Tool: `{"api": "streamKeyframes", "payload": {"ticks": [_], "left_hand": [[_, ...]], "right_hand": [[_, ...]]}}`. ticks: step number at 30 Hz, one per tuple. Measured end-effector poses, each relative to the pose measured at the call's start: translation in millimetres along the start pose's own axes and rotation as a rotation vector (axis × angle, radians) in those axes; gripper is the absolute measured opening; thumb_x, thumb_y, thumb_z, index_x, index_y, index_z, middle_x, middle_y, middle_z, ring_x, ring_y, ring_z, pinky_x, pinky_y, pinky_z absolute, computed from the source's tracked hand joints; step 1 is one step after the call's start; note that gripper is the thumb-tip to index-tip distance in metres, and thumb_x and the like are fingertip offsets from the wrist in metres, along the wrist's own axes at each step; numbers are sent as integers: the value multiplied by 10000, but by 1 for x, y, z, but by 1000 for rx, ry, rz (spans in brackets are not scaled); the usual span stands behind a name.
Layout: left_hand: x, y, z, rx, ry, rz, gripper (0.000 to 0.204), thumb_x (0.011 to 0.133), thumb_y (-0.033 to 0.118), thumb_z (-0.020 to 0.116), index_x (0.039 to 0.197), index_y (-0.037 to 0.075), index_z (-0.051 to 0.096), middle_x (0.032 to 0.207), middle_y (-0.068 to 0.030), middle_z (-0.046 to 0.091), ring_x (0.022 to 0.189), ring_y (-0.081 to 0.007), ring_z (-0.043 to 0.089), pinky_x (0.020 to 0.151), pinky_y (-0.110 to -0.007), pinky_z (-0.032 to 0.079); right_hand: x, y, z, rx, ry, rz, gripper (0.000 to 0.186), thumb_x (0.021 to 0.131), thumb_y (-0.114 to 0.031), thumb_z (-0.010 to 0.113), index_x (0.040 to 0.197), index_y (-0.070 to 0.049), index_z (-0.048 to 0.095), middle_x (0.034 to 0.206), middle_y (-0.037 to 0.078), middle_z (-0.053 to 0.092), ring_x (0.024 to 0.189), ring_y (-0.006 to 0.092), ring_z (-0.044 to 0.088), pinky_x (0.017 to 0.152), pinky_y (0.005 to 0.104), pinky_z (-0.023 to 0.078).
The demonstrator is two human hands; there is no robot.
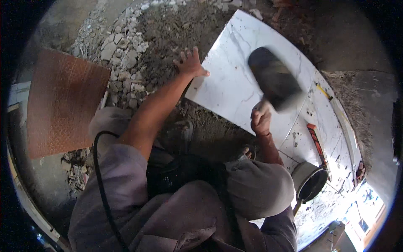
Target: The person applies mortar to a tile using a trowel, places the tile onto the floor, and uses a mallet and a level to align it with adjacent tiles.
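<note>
My left hand (191,64) has its fingers spread, with the thumb against the left edge of a large white marbled tile (228,67). The other fingers reach past that edge over grey mortar (168,33). In my right hand (261,122) is the handle of a rubber mallet (275,80), gripped in closed fingers. Its thick dark head is blurred and overlaps the tile in view; whether it touches the tile I cannot tell.
More white tiles (294,138) adjoin on the right, with a red-and-black spirit level (317,145) and a round pot (299,173) on them. Rubble (121,59) lies at the far left, near a brown textured panel (67,101). A yellow tool (324,91) rests on the tiles' right side.
</note>
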State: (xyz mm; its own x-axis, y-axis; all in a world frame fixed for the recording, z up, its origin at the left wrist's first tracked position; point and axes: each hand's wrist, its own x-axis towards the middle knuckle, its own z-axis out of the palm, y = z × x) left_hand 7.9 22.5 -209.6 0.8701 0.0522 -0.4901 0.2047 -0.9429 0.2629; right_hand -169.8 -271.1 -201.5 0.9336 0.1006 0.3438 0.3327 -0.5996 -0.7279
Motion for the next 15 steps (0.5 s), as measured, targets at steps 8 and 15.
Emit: {"api": "streamKeyframes", "payload": {"ticks": [8,15], "left_hand": [[0,-26,7,15,-32,-57,1256,600,536,803,1489,158,0,1542,-182,1,1412,-401,16,1054,-692,74],[7,-22,-11,40,-15,-64,1250,612,512,808,1486,136,-3,1535,-202,-13,1408,-413,12,1058,-694,36]], "right_hand": [[36,-58,-1,-61,-150,267,395,902,-321,580,1017,23,424,628,260,566,573,467,576,472,488,449],[64,-54,-6,-5,-172,423,391,942,-365,503,884,17,447,570,222,530,526,377,583,461,413,432]]}}
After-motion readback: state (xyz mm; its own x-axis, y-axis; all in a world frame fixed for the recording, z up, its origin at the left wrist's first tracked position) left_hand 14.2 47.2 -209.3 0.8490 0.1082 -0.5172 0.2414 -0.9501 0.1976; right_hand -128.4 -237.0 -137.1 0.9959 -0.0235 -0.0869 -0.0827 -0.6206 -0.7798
